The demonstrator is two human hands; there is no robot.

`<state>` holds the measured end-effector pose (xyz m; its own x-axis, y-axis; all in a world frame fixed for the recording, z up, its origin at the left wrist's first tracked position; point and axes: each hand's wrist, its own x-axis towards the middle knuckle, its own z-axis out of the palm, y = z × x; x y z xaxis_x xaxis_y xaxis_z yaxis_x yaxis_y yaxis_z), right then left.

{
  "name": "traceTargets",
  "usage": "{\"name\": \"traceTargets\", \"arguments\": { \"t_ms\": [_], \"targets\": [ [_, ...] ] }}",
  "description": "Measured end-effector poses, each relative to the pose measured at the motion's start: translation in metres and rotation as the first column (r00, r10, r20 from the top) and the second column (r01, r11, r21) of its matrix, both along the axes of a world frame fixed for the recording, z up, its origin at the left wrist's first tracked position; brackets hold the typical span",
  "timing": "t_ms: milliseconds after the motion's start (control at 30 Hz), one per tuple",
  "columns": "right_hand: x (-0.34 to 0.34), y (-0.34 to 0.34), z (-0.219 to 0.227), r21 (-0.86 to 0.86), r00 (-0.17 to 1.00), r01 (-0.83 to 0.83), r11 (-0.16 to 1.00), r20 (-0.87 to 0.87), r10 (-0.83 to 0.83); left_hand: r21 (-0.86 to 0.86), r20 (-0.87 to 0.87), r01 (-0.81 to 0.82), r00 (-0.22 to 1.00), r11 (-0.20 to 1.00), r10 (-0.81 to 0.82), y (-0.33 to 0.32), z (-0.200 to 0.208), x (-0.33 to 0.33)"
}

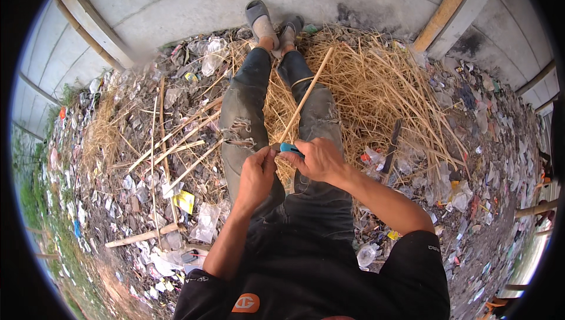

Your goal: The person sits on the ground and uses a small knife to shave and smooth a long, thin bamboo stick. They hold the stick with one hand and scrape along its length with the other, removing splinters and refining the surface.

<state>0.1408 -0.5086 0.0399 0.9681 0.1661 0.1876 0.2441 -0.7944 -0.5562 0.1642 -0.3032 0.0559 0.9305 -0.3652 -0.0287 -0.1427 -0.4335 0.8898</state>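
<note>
My right hand (321,158) is closed around a teal-handled tool (289,148), which looks like a small knife; its blade is mostly hidden. Beside it, my left hand (258,173) pinches the near end of a long pale bamboo strip (310,93). The strip slants away from both hands, passing over my right leg toward my feet. The tool's tip meets the strip close to the left fingertips; whether it cuts in cannot be seen. A thin pale strand (301,80) crosses my right leg beneath the strip.
Thin straw-like shavings (376,90) lie heaped around my right leg. Several bamboo strips (188,135) and a thicker bamboo piece (143,235) rest on littered ground at left. A concrete wall (194,2) with posts (447,8) stands beyond my feet.
</note>
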Motion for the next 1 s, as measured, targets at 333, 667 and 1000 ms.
{"name": "traceTargets", "arguments": {
  "t_ms": [333, 667, 1000],
  "targets": [
    [0.063, -0.238, 0.001, 0.136, 0.688, 0.713, 0.687, 0.053, -0.724, -0.005, -0.342, 0.139, 0.930, 0.990, -0.132, 0.084, 0.017, -0.041],
    [0.014, -0.040, 0.070, 0.072, 0.990, 0.142, 0.987, -0.026, -0.140, -0.267, -0.342, -0.002, 0.935, 0.964, -0.093, 0.035, 0.023, 0.013],
    [0.013, 0.002, 0.041, -0.100, 0.994, -0.027, 0.995, -0.111, 0.016, -0.069, -0.036, 0.046, 0.998, 0.997, -0.048, 0.016, 0.014, 0.011]
  ]
}}
